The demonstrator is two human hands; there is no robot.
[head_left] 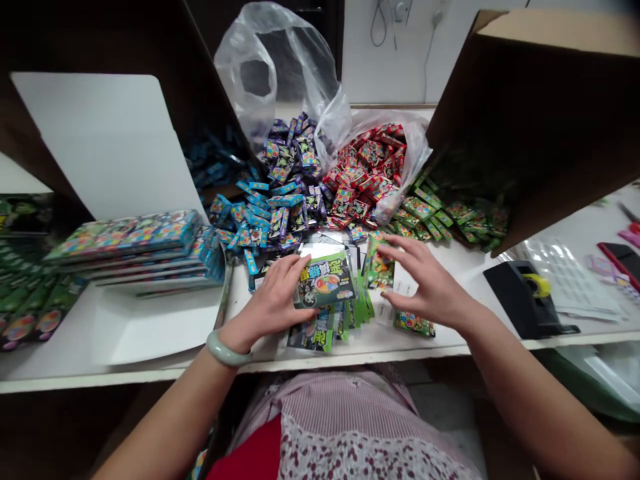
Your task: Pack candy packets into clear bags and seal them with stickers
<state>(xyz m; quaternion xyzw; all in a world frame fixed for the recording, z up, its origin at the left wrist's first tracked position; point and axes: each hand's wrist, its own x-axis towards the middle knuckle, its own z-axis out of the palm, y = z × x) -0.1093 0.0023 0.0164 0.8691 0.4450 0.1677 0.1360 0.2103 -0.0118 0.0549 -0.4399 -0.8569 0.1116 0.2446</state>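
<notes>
My left hand (273,293), with a pale green bangle at the wrist, pinches a dark and green candy pouch (327,279) printed with colourful sweets. Beneath it, more pouches of the same kind (313,337) lie in an overlapping stack. My right hand (420,283) is open, thumb and fingers apart, at the right side of a green candy packet (379,267); whether the fingertips touch it I cannot tell. Below that hand another colourful packet (415,323) lies near the table edge, partly covered.
Behind my hands lie heaps of small blue (255,213), purple (295,153), red (370,167) and green packets (425,207). Clear plastic bags (300,40) and two cardboard boxes (550,120) surround them. A white open box (160,320) stands left, a tape dispenser (520,297) right.
</notes>
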